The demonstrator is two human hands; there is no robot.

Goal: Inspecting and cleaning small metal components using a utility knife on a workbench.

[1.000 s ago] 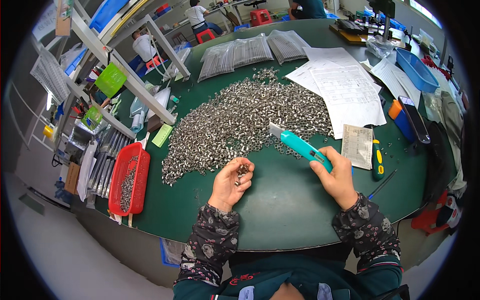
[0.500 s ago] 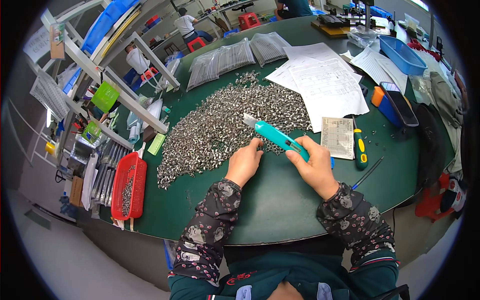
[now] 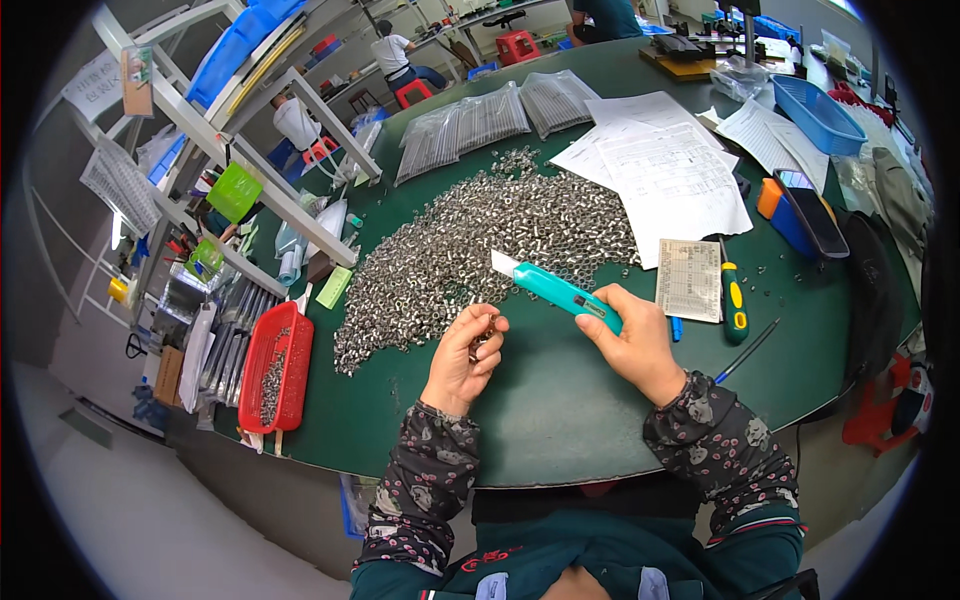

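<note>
The green-topped table [image 3: 560,410] carried everything, its curved near edge just in front of the person. The pile of metal pieces [image 3: 480,240] spread over the middle, well short of that edge and nearer the left side than the right. Loose papers [image 3: 670,170] lay toward the far right, overlapping the pile's border, and a red basket [image 3: 297,370] stood at the near-left edge with more small pieces in it.

The hands were apart, between the pile and the near edge. The right hand [image 3: 640,340] was clamped around the teal utility knife [image 3: 565,292], thumb along its side. The left hand [image 3: 460,360] had its fingers curled in on a few small metal pieces [image 3: 487,335]; how many could not be told.

The knife's blade [image 3: 504,263] was out and pointed toward the far left, over the pile; whether it touched the pieces was unclear. Handling this well seemed to call for a firm grip behind the blade, with its tip kept away from the curled left fingers, which were near it. The small pieces were best held lightly at the fingertips, turned into plain sight, so that none slipped back among the rest.
</note>
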